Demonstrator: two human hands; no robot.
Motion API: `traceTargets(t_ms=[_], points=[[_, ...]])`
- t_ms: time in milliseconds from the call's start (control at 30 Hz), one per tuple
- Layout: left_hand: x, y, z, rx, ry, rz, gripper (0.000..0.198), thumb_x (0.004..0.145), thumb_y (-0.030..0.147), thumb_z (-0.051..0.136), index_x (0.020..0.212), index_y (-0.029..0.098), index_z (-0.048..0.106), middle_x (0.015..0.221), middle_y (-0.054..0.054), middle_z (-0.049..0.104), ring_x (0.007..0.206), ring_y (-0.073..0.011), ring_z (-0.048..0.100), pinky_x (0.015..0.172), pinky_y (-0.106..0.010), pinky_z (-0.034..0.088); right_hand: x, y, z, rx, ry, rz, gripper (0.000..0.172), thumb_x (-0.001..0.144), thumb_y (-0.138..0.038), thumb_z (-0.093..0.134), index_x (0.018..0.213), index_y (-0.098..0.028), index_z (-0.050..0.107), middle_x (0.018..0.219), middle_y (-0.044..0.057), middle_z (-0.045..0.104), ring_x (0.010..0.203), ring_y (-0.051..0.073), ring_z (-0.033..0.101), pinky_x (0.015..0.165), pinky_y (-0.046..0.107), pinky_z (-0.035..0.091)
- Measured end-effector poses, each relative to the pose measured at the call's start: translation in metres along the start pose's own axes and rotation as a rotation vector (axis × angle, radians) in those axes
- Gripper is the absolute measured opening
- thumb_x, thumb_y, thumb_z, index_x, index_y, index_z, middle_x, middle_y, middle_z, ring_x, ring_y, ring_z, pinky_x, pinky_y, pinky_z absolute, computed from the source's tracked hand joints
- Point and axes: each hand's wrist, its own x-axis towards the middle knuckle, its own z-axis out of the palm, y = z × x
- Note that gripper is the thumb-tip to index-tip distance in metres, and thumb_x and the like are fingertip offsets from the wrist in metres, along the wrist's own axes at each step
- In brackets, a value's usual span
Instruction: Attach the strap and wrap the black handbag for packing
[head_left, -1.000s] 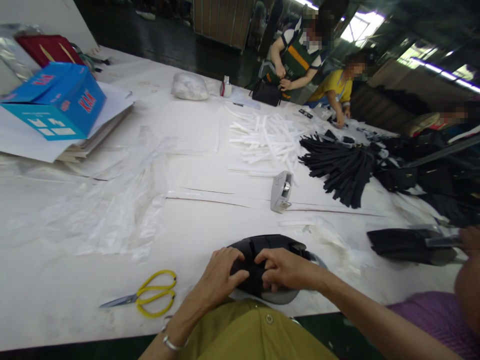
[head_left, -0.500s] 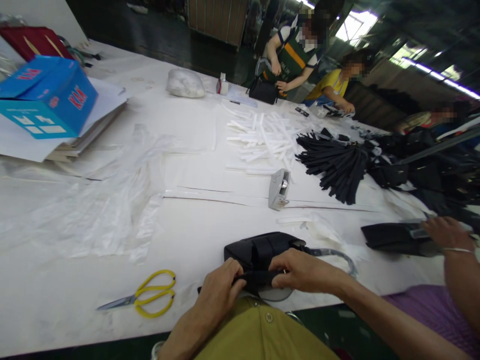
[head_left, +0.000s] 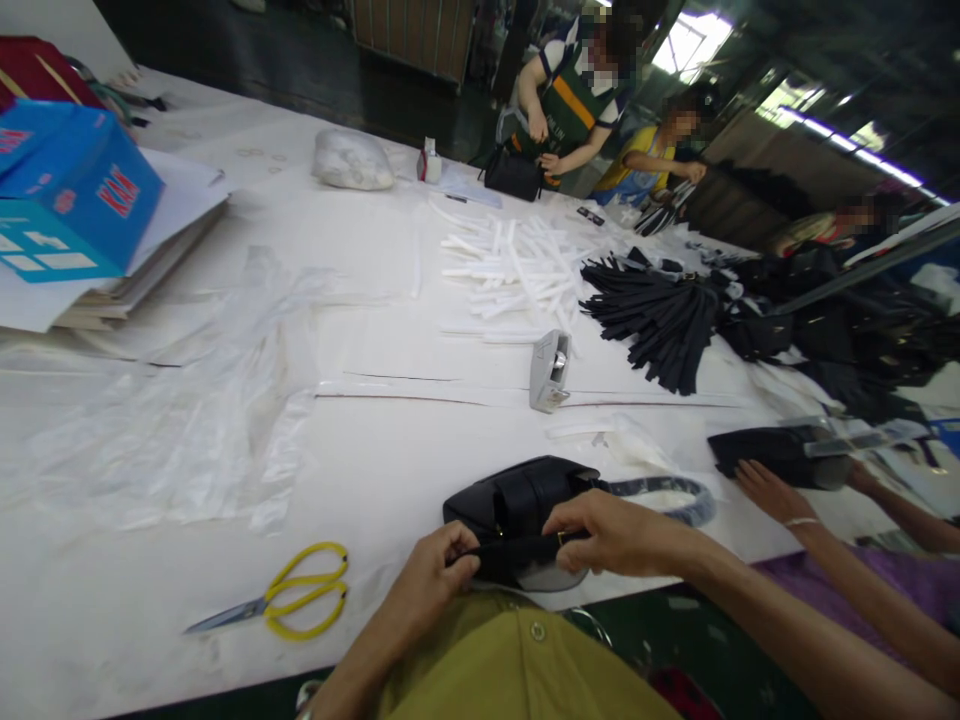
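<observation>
Left hand: we're pinching the left end of the near edge (head_left: 514, 553), left hand (head_left: 439, 570) closing thumb against fingers.
Right hand: we're gripping the other end, right hand (head_left: 611, 535) curling over it beside a small gold bit (head_left: 562, 538).
Bag: it's sitting on the table (head_left: 390, 480) just beyond and between both hands, black, with the handle (head_left: 703, 500) looping out past the right hand.
Grip tip: imo we're doing best by pulling evenly from both ends, so the edge isn't twisting or creasing, and by going easy with fingernails on that black surface.
Elbow room: the scissors (head_left: 267, 605) are lying well off to the left of the left hand, so nothing sharp is crowding us.
Hidden: our right fingertips are mostly tucking out of sight, and the bag's inside and underside aren't showing.
Hard to tell: we're not making out what the grey piece (head_left: 551, 576) below the edge, by the right hand, is.
Cut off: both our forearms are running out at the bottom.
</observation>
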Motion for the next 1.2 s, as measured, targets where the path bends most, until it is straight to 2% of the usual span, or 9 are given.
traceTargets(t_ms=[33,100,200,333,400,600,800,967,1200], points=[[0.003,-0.001,-0.001,-0.028,-0.033,0.004,0.009,0.074,0.024,0.052,0.079,0.019,0.056,0.067,0.004,0.051,0.065,-0.0147,0.047,0.062,-0.028,0.035,0.000,0.001,0.000,-0.023,0.016,0.021,0.020,0.077,-0.027,0.057,0.091,-0.022,0.071,0.078,0.000,0.072,0.069,0.014,0.061,0.057,0.023,0.035],[0.007,-0.002,-0.002,-0.045,-0.087,0.026,0.014,0.074,0.026,0.053,0.084,0.018,0.060,0.072,0.003,0.053,0.068,-0.0147,0.047,0.064,-0.028,0.035,0.001,0.002,0.005,-0.151,0.129,0.074,0.020,0.076,-0.025,0.056,0.088,-0.021,0.071,0.080,0.003,0.072,0.075,0.018,0.063,0.061,0.025,0.035],[0.012,-0.002,-0.004,-0.057,-0.130,0.018,0.020,0.073,0.028,0.054,0.087,0.017,0.063,0.073,0.002,0.055,0.069,-0.0148,0.046,0.066,-0.029,0.033,-0.001,0.001,0.012,-0.308,0.277,0.116,0.022,0.078,-0.026,0.055,0.093,-0.023,0.071,0.089,0.006,0.073,0.087,0.023,0.064,0.069,0.028,0.037],[0.015,0.003,-0.009,-0.082,-0.145,-0.018,0.024,0.070,0.031,0.055,0.086,0.016,0.064,0.071,0.002,0.054,0.068,-0.0151,0.045,0.065,-0.030,0.031,-0.015,-0.002,0.002,-0.213,0.148,0.022,0.027,0.075,-0.027,0.060,0.100,-0.027,0.070,0.095,0.002,0.073,0.089,0.020,0.064,0.071,0.026,0.038],[0.017,0.007,-0.011,-0.072,-0.148,-0.026,0.026,0.069,0.032,0.056,0.087,0.015,0.065,0.071,0.001,0.055,0.068,-0.0152,0.045,0.066,-0.030,0.030,-0.022,-0.003,-0.007,-0.160,0.102,0.018,0.027,0.074,-0.024,0.059,0.098,-0.027,0.071,0.091,0.001,0.073,0.084,0.017,0.063,0.068,0.024,0.037],[0.017,0.016,-0.011,-0.064,-0.161,-0.066,0.027,0.069,0.037,0.057,0.081,0.015,0.064,0.066,0.003,0.051,0.061,-0.0122,0.038,0.061,-0.029,0.028,-0.023,0.004,-0.010,-0.180,0.220,0.116,0.023,0.073,-0.019,0.054,0.084,-0.023,0.073,0.071,0.001,0.070,0.066,0.014,0.060,0.058,0.024,0.033],[0.007,0.026,-0.011,-0.157,-0.199,-0.137,0.023,0.070,0.033,0.053,0.082,0.017,0.063,0.056,0.008,0.041,0.049,-0.0090,0.028,0.050,-0.026,0.019,-0.014,0.028,-0.006,0.138,0.106,0.173,0.026,0.072,-0.024,0.054,0.090,-0.021,0.072,0.068,0.000,0.068,0.059,0.013,0.062,0.052,0.021,0.038],[0.003,0.030,-0.015,-0.159,-0.228,-0.138,0.021,0.069,0.028,0.052,0.083,0.016,0.063,0.057,0.007,0.042,0.051,-0.0090,0.030,0.050,-0.026,0.019,-0.013,0.036,-0.004,0.182,0.112,0.142,0.023,0.072,-0.024,0.055,0.088,-0.020,0.071,0.069,0.001,0.068,0.060,0.014,0.062,0.053,0.021,0.040],[0.001,0.032,-0.018,-0.152,-0.245,-0.085,0.021,0.069,0.026,0.053,0.085,0.016,0.063,0.064,0.006,0.049,0.054,-0.0088,0.037,0.053,-0.025,0.026,-0.005,0.048,0.002,0.174,0.130,0.143,0.021,0.073,-0.023,0.056,0.087,-0.021,0.071,0.072,0.001,0.070,0.060,0.013,0.061,0.055,0.021,0.041]])
